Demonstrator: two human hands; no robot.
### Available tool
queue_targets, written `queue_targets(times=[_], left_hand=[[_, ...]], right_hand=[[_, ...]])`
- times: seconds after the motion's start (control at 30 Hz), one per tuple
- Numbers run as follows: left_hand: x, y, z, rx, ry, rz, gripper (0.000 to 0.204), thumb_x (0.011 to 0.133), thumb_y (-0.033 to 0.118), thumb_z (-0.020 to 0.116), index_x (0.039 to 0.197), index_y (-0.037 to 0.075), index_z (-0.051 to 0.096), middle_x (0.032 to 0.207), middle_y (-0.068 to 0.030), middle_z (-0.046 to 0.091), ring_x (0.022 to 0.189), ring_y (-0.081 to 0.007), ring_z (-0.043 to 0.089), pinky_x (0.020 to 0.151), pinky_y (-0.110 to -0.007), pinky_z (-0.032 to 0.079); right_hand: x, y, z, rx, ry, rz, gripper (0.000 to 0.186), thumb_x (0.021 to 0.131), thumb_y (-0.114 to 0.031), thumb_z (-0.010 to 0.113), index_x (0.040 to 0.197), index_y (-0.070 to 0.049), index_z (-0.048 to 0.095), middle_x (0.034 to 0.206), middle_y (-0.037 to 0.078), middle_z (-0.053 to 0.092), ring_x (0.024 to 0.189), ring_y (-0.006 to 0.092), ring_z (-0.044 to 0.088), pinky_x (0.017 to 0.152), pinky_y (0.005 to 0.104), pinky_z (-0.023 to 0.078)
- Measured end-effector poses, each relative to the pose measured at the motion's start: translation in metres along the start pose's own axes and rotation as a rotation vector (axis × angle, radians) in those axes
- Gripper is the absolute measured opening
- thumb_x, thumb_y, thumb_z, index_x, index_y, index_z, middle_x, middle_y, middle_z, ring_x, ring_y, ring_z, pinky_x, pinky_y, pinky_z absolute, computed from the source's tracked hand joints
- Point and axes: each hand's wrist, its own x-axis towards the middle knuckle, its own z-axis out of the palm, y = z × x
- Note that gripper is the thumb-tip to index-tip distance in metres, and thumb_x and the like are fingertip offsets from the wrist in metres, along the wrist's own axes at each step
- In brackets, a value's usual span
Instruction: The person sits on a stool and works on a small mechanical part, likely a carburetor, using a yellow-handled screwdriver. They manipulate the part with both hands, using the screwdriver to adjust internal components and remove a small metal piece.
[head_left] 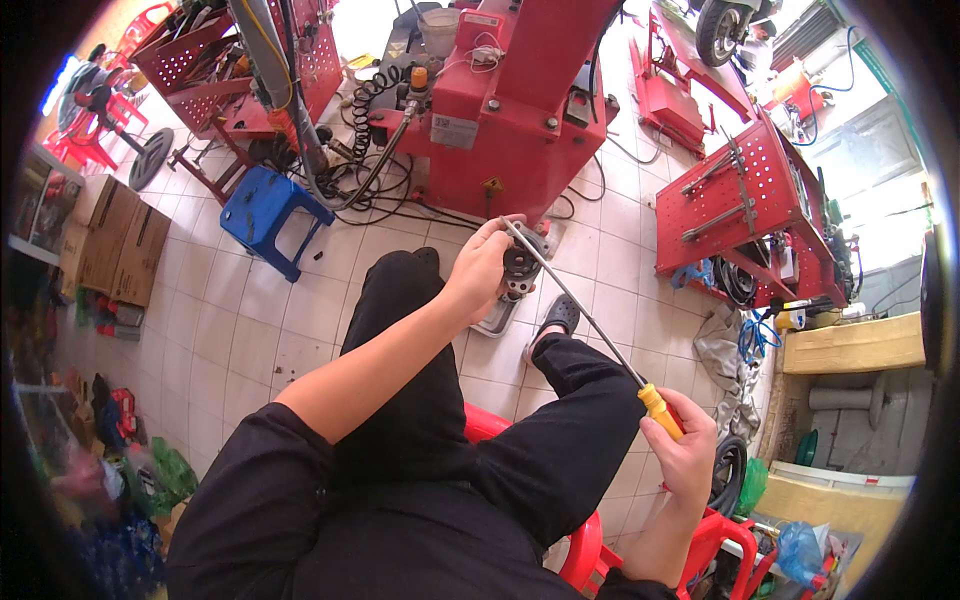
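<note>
Your right hand (685, 450) is wrapped round the yellow handle of a long screwdriver (658, 407), whose shaft slants up and leftward across your view. Your left hand (478, 272) has its fingers curled at the shaft's far end; you cannot tell from here whether they pinch it or grip the dark metal part (522, 264) just beside them. That round part sits between your feet, by the far edge of a shallow tray (494, 321) on the tiled floor (310, 330).

Ahead of you, the red machine (515, 110) bears a pale rectangular label (453, 131) with fine print too small to read, above a yellow sticker (492, 186) with a dark mark near its lower edge. At left, brown cardboard boxes (118, 243) carry dark, illegible printing on their sides.
</note>
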Motion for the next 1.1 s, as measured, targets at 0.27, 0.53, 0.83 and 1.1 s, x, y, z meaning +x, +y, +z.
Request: queue_targets(times=[0.27,0.53,0.83,1.1], left_hand=[[0.011,-0.007,-0.008,0.055,0.087,-0.023,0.036,0.09,0.009,0.034,0.123,0.006,0.048,0.102,-0.0092,0.056,0.085,-0.0188,0.06,0.062,-0.04,0.055],[0.015,-0.01,-0.015,0.019,0.06,-0.023,0.038,0.09,0.01,0.03,0.124,0.005,0.046,0.102,-0.0127,0.057,0.087,-0.0237,0.061,0.063,-0.043,0.055],[0.006,-0.009,-0.009,-0.016,0.06,-0.066,0.037,0.093,0.025,0.027,0.119,0.007,0.047,0.096,-0.0085,0.058,0.081,-0.0185,0.059,0.062,-0.042,0.053],[-0.026,-0.018,-0.008,0.038,0.011,-0.168,0.048,0.092,0.032,0.021,0.125,0.005,0.045,0.105,-0.0114,0.059,0.089,-0.021,0.06,0.069,-0.04,0.051]], right_hand=[[-0.007,0.005,-0.017,0.014,0.014,0.019,0.033,0.072,0.004,0.064,0.105,0.005,0.06,0.087,0.006,0.061,0.075,0.0076,0.054,0.067,0.0195,0.043],[-0.007,0.009,-0.021,0.509,-0.024,-0.044,0.037,0.077,0.001,0.049,0.114,-0.001,0.044,0.077,0.008,0.052,0.053,0.0061,0.041,0.048,0.0177,0.036],[-0.009,0.01,-0.03,0.543,0.121,-0.395,0.034,0.08,-0.004,0.051,0.114,0.002,0.049,0.085,0.014,0.051,0.045,0.0131,0.046,0.035,0.0214,0.038],[0.003,-0.007,-0.054,0.442,0.435,-0.688,0.043,0.089,-0.033,0.06,0.11,0.001,0.046,0.086,0.01,0.048,0.05,0.0093,0.042,0.038,0.0208,0.032]])
